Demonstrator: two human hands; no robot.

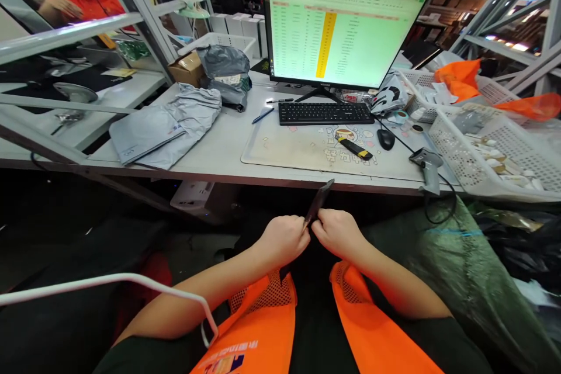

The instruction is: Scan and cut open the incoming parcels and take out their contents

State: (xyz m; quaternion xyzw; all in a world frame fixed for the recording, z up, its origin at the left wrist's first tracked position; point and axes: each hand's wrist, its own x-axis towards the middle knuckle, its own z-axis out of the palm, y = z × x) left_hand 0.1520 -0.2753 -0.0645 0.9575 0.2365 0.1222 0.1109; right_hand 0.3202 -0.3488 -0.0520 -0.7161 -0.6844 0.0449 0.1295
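Observation:
Just in front of the desk edge, my left hand (287,238) and my right hand (339,234) are close together, fingers curled in. Between them a thin dark flat item (321,198) stands tilted up, seen almost edge-on. Both hands grip its lower end; its kind cannot be made out. Beyond it on the desk mat (284,149) lies a black and yellow box cutter (354,147). A black keyboard (326,113) and a mouse (385,139) sit behind and to the right of that.
A lit monitor (342,29) stands at the back. Grey mailer bags (170,125) and a cardboard box (188,68) lie at left. White baskets (464,152) and a barcode scanner (427,166) are at right. A white cable (131,276) crosses my left arm. Another person's orange sleeve (103,0) shows.

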